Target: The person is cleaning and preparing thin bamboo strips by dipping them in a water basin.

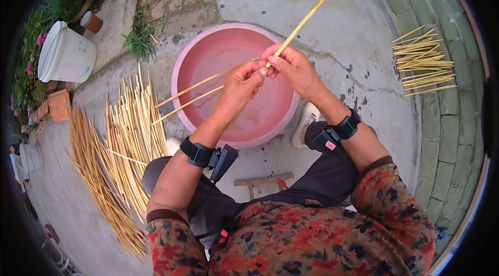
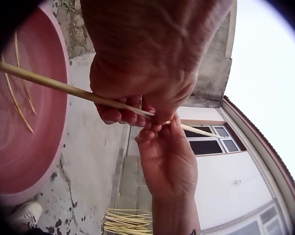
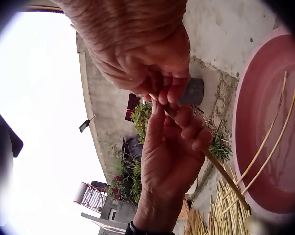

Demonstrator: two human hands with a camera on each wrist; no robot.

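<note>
Both hands meet over the pink basin (image 1: 187, 57) at one long pale plant stalk (image 1: 317, 8). My left hand (image 1: 241, 82) pinches it between thumb and fingers. Right beside it, my right hand (image 1: 295, 70) grips the same stalk, whose length runs up to the right. In the left wrist view, the stalk (image 2: 54, 84) also extends past the left hand on the basin side. Fingers hide the part of it where the hands meet. Two more stalks (image 3: 270, 129) lie across the basin's rim. Shallow liquid shows in the basin.
Left of the basin lie a pile of pale stalks (image 1: 132, 135) and a browner bundle (image 1: 91, 156). A smaller stack of stalks (image 1: 423, 62) is at the right. A white bucket (image 1: 73, 55) stands by plants and bricks. A low wooden stool (image 1: 254, 182) shows between the legs.
</note>
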